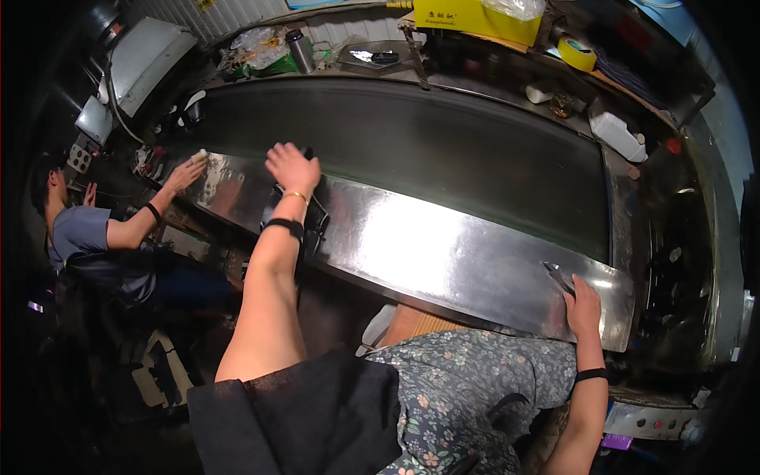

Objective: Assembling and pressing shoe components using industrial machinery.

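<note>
My left hand [293, 168] reaches over the far edge of a long, shiny metal plate [475, 257], its fingers spread. Partly hidden behind that hand is a small black thing [307, 152]; whether they touch, I cannot tell. Beneath my left wrist, a black object [315, 226] with a thin cord lies across the plate. At the plate's right end, my right hand [584, 307] is closed around a slim, dark metal tool [559, 277] that points away to the left. Its exact kind is too small to make out. Beyond the plate stretches a wide, dark belt-like surface [412, 138].
At the left, a co-worker's hand [188, 172] rests by the plate's end, near a small pale piece [203, 153]. Along the back stand a dark flask [300, 51], a yellow box [475, 24] and a tape roll [576, 54]. A white jug [616, 134] is back right.
</note>
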